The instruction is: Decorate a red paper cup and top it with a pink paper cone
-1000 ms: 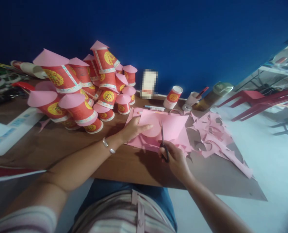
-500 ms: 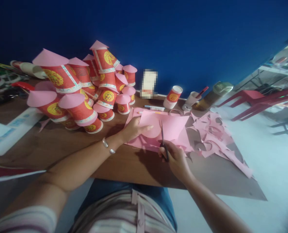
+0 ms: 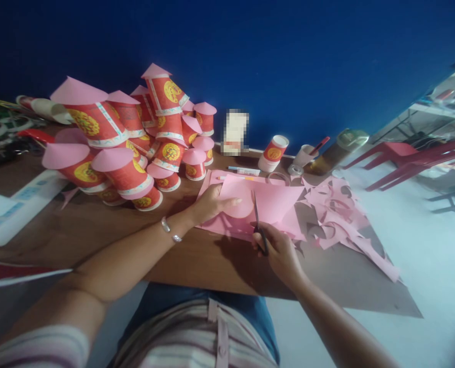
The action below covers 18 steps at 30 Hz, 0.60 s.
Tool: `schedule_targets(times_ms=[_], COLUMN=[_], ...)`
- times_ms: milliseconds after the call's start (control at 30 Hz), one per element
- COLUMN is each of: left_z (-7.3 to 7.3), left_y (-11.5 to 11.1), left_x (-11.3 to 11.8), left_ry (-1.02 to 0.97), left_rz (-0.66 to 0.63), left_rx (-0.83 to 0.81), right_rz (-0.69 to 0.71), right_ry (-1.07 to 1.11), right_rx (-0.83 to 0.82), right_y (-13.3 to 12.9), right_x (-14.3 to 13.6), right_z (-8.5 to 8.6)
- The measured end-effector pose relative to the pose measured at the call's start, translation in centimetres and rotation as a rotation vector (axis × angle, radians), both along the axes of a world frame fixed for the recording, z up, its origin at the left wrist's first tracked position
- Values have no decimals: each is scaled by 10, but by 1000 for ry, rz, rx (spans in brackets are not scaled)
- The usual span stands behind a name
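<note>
My left hand (image 3: 214, 203) grips the left edge of a pink paper sheet (image 3: 275, 199), thumb on top. A round outline shows on the sheet beside that thumb. In my right hand (image 3: 275, 243) is a pair of scissors (image 3: 261, 236) with dark handles, its blades pointing away from me at the right side of the round shape. Whether the blades are apart is hard to see. More pink sheets (image 3: 227, 228) lie on the table under the held one.
Red paper lanterns (image 3: 126, 174) with pink cone tops are stacked at the left. Pink offcuts (image 3: 338, 214) lie at the right. Behind the paper are a marker (image 3: 244, 170), a tape roll (image 3: 277, 178), a red cup (image 3: 274, 153) and a bottle (image 3: 337, 151). A red stool (image 3: 407, 158) stands beyond.
The scissors have shifted very slightly against the pink sheet, and the sheet's right part has tilted a little. My left hand keeps its hold in nearly the same place.
</note>
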State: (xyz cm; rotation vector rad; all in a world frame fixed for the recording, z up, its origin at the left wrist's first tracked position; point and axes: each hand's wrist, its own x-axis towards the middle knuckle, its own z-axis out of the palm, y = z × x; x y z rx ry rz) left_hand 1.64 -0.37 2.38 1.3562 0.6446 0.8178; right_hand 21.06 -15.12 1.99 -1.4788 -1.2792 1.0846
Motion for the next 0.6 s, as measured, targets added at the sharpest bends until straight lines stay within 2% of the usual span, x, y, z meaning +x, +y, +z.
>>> schedule_targets(times_ms=[200,600], left_z=[5,5], left_y=[0,0], left_x=[0,1], left_ry=[-7,-25], left_rz=[0,-6], left_rx=[-38,-57], right_rz=[16,16], right_ry=[-25,-25], right_rx=[9,-8], right_y=[0,-1], right_x=[0,0], right_z=[2,4])
